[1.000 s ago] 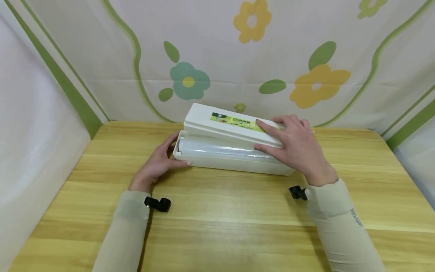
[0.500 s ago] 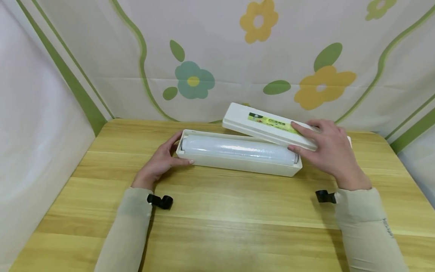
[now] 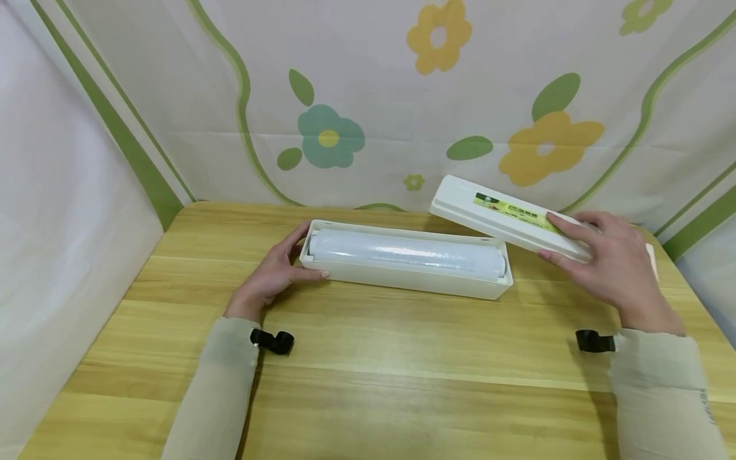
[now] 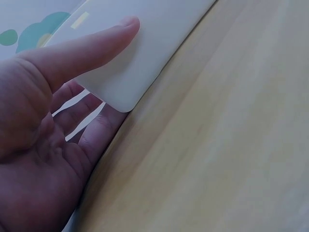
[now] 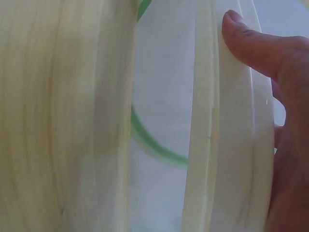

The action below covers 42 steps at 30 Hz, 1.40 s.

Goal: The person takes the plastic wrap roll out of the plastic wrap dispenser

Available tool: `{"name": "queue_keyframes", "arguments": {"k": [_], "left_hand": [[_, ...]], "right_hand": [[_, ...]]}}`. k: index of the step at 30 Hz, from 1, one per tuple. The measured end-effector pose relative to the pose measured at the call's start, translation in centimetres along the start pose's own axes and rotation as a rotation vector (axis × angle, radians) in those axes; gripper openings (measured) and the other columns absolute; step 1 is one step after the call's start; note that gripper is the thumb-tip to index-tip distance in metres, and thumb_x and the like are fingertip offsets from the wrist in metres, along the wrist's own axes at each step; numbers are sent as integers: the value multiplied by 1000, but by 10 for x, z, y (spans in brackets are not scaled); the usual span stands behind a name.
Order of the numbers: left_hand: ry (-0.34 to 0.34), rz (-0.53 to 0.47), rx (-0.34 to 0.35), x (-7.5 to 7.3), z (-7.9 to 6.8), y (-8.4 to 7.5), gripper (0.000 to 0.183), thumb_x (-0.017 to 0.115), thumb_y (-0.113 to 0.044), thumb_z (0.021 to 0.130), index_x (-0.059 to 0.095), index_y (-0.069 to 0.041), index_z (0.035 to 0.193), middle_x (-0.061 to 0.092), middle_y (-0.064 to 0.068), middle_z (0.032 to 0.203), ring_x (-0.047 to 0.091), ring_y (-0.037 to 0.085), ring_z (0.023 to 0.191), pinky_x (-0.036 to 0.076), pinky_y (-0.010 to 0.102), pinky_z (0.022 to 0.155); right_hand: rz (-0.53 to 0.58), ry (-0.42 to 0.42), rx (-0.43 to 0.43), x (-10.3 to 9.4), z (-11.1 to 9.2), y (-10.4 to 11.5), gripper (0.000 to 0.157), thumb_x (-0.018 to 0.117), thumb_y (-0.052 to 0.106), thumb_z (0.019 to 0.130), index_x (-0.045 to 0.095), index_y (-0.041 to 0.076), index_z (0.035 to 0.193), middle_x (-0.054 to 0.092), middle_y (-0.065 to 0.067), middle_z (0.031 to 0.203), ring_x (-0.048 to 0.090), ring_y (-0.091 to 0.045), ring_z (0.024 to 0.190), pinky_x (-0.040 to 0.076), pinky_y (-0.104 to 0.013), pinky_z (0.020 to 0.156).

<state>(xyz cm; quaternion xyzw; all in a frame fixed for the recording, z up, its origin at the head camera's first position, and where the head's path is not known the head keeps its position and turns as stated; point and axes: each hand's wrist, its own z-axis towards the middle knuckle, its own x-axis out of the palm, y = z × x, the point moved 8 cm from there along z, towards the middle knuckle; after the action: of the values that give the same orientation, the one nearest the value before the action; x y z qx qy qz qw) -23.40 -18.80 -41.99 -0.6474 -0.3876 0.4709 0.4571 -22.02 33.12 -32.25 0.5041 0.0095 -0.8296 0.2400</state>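
A long off-white box (image 3: pixel 408 282) sits on the wooden table, its top uncovered. Inside lies a shiny roll of cling film (image 3: pixel 402 250). My left hand (image 3: pixel 270 278) holds the box's left end, the thumb along the front wall and the other fingers round behind; in the left wrist view the thumb lies flat on the box wall (image 4: pixel 164 38). To the right, my right hand (image 3: pixel 618 265) grips the white lid (image 3: pixel 489 216), which bears a green and yellow label. The lid tilts, and the right wrist view shows the lid (image 5: pixel 236 121) raised off the table.
The wooden table (image 3: pixel 402 377) runs up to a white curtain (image 3: pixel 379 76) printed with flowers at the back. Black wrist mounts are on both sleeves, one at the left cuff (image 3: pixel 273 341) and one at the right cuff (image 3: pixel 595 341).
My right hand has carried the lid to the right, off the box, so the whole cling film roll shows. My left hand stays at the box's left end.
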Motion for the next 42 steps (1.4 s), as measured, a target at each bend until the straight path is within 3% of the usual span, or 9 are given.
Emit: {"name": "queue_keyframes", "arguments": {"k": [8, 13, 16, 21, 24, 32, 39, 42], "left_hand": [[8, -13, 3, -4, -2, 0, 116, 94, -8, 82, 26, -32, 173, 32, -2, 175, 43, 34, 150, 34, 56, 125], [21, -19, 19, -5, -3, 0, 115, 93, -5, 82, 26, -30, 173, 33, -1, 174, 45, 35, 147, 38, 53, 122], [25, -26, 26, -5, -3, 1, 114, 93, -4, 83, 27, -29, 173, 32, 1, 175, 44, 35, 148, 40, 50, 121], [34, -58, 28, -2, -2, 3, 112, 92, -2, 83, 30, -31, 171, 32, 0, 176, 44, 33, 151, 42, 44, 119], [35, -64, 27, -1, -1, 3, 113, 92, -2, 82, 30, -31, 172, 32, -2, 176, 43, 32, 151, 41, 46, 121], [27, -57, 18, -2, 0, 2, 115, 93, -1, 81, 28, -29, 172, 34, -1, 175, 44, 33, 150, 37, 52, 124], [28, -58, 23, -2, 0, 1, 114, 93, -2, 81, 29, -29, 172, 31, -1, 176, 39, 32, 155, 35, 54, 125], [29, -52, 21, -1, 0, 2, 114, 93, -3, 82, 28, -29, 172, 32, 0, 176, 41, 33, 154, 37, 54, 124]], "right_hand": [[74, 36, 23, 6, -8, -25, 65, 93, 23, 80, 73, 15, 141, 62, -30, 133, 51, -55, 118, 32, -69, 98], [97, 32, -33, 16, -11, -27, 64, 96, 19, 73, 77, 11, 134, 65, -31, 128, 52, -55, 112, 32, -68, 95], [95, 99, -20, 26, -13, -28, 66, 97, 20, 73, 76, 13, 135, 63, -29, 131, 51, -54, 116, 31, -70, 97], [115, 259, 67, 44, -19, -30, 68, 93, 24, 83, 69, 15, 146, 56, -32, 140, 44, -57, 125, 26, -76, 103], [127, 307, 96, 49, -21, -29, 69, 92, 26, 86, 66, 15, 150, 54, -33, 142, 42, -59, 126, 26, -76, 103], [130, 334, 132, 52, -20, -29, 73, 93, 29, 85, 64, 17, 151, 53, -35, 144, 41, -63, 128, 25, -79, 103], [121, 350, 140, 52, -18, -28, 75, 94, 30, 85, 62, 14, 151, 52, -37, 144, 43, -62, 128, 35, -74, 99], [124, 347, 145, 49, -17, -25, 74, 94, 31, 84, 64, 12, 149, 49, -37, 150, 40, -63, 132, 34, -77, 100]]}}
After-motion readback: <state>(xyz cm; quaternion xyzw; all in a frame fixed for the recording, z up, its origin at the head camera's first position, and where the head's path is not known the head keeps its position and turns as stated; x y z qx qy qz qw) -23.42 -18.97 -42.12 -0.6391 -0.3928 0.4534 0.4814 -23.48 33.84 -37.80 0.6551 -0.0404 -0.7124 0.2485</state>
